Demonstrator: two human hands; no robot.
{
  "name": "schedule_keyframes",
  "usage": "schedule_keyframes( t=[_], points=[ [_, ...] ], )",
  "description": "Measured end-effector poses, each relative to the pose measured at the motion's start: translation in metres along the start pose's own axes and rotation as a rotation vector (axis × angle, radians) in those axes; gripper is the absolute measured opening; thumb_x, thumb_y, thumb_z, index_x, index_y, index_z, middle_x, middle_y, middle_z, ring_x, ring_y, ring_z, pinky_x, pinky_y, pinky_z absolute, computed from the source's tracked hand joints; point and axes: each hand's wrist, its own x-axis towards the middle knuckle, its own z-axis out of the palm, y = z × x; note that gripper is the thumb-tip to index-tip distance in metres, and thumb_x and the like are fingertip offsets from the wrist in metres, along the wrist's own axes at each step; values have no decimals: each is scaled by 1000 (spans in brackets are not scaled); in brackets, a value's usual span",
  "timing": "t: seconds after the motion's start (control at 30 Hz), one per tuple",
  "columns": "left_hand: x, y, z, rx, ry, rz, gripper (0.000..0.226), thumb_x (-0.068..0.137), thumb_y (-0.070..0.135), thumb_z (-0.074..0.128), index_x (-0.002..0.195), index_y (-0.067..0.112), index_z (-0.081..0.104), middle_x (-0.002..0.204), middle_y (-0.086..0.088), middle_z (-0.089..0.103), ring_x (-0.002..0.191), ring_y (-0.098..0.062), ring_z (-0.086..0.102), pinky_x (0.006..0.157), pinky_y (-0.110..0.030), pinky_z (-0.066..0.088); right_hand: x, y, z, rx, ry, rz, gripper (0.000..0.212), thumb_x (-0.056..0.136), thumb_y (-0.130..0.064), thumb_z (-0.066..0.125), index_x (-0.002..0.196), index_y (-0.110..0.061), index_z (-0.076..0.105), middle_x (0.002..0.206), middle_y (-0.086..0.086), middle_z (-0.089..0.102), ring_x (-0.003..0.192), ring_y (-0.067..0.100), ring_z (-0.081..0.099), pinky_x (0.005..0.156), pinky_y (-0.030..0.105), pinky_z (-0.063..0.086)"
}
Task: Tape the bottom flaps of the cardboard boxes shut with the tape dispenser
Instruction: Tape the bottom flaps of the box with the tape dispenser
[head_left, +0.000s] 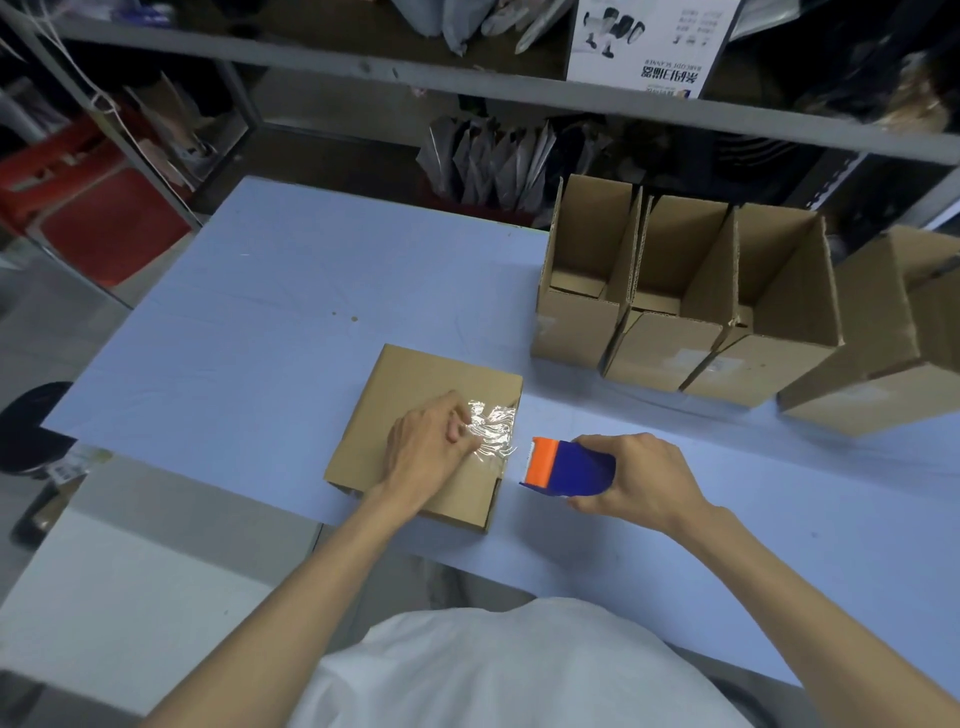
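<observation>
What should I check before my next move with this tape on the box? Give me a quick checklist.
1. Tape lying flat: not ok, it is crinkled near the right edge of the box.
2. Box steadied: ok, the left hand rests on it, fingers at the tape.
3. Tape dispenser in grip: ok, the right hand holds it just right of the box.
4. Tape cut free from the dispenser: cannot tell.
5. Tape running the whole way across: cannot tell, the left hand covers part.
</observation>
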Motion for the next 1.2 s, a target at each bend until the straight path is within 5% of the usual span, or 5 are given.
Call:
schedule_keyframes(
  t=[0.43, 0.7, 1.0, 1.1, 1.2],
  points=[
    [4, 3, 10, -24, -146, 36, 19, 73, 34, 78, 85, 32, 64, 71, 15, 58, 69, 1, 55, 63, -25, 42, 41, -37, 7, -473, -159, -18, 28, 69, -31, 67, 72, -18, 43, 84, 5, 64, 70, 29, 59, 55, 26, 30],
    [2, 3, 16, 433, -344, 493, 26, 93, 19, 49, 113, 34, 59, 97, 4, 37, 83, -24, 51, 58, -32, 34, 10, -7, 31, -222, 114, 150, 70, 78, -60, 63, 135, -27, 39, 97, 3, 57, 90, 25, 56, 59, 29, 35],
    [24, 27, 13, 294, -303, 270, 44, 90, 35, 52, 134, 34, 50, 109, 0, 51, 96, -27, 58, 73, -33, 43, 39, 4, 60, -235, 96, 236, 81, 93, 0, 45, 151, -9, -11, 128, 19, 38, 110, 31, 41, 89, 35, 42],
    [51, 29, 18, 325, -128, 253, 47, 83, 40, 63, 127, 26, 54, 116, -3, 50, 111, -25, 48, 86, -34, 42, 44, 5, 71, 59, 115, 238, 55, 100, -28, 42, 150, -29, 18, 126, 12, 46, 109, 28, 47, 89, 40, 46],
    [78, 26, 30, 487, -263, 220, 74, 77, 55, 62, 141, 24, 39, 142, -8, 41, 132, -28, 32, 110, -43, 22, 46, 5, 76, 236, 236, 259, 60, 90, -69, 34, 135, -31, 43, 132, 0, 52, 119, 21, 50, 100, 40, 41]
  ],
)
